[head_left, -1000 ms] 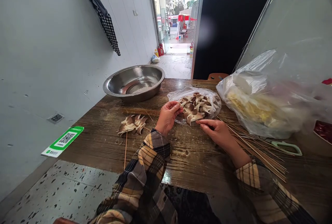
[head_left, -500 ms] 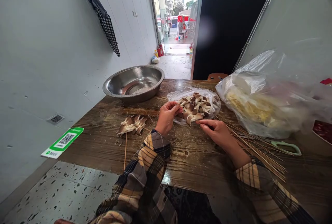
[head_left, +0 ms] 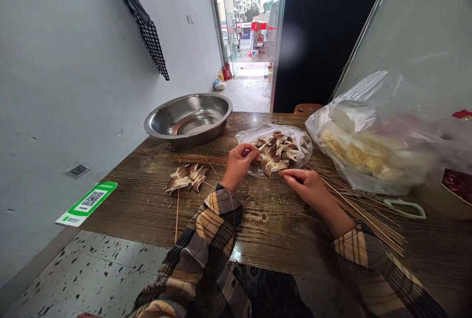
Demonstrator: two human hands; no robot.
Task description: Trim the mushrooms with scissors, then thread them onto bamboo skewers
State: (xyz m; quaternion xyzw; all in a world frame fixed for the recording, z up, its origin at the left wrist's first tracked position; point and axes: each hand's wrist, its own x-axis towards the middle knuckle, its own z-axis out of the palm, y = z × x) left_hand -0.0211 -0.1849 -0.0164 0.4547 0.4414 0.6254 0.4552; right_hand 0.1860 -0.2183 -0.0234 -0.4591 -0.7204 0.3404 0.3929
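Note:
My right hand (head_left: 304, 185) pinches a thin wooden skewer (head_left: 281, 173) near the table's middle. Grey-brown oyster mushrooms (head_left: 272, 161) sit at the skewer's far end, in front of an open clear plastic bag (head_left: 245, 136) full of more of them. My left hand (head_left: 239, 163) is closed at the left side of these mushrooms, thumb and forefinger pinching a mushroom whose grip is partly hidden. To the left of that hand, skewered mushrooms (head_left: 186, 178) lie on the wooden table (head_left: 258, 234), one stick (head_left: 177, 215) pointing toward me.
A steel basin (head_left: 188, 119) stands at the back left. Loose skewers (head_left: 363, 210) and green-handled scissors (head_left: 405, 206) lie on the right, below a large plastic bag (head_left: 368, 146) with yellowish food. At the left edge is a green QR-code card (head_left: 88, 202).
My left fingers have shifted slightly, and the pale stem seen at their tips shows less. My right hand stays almost in place with the skewer. The whole view has slid a little.

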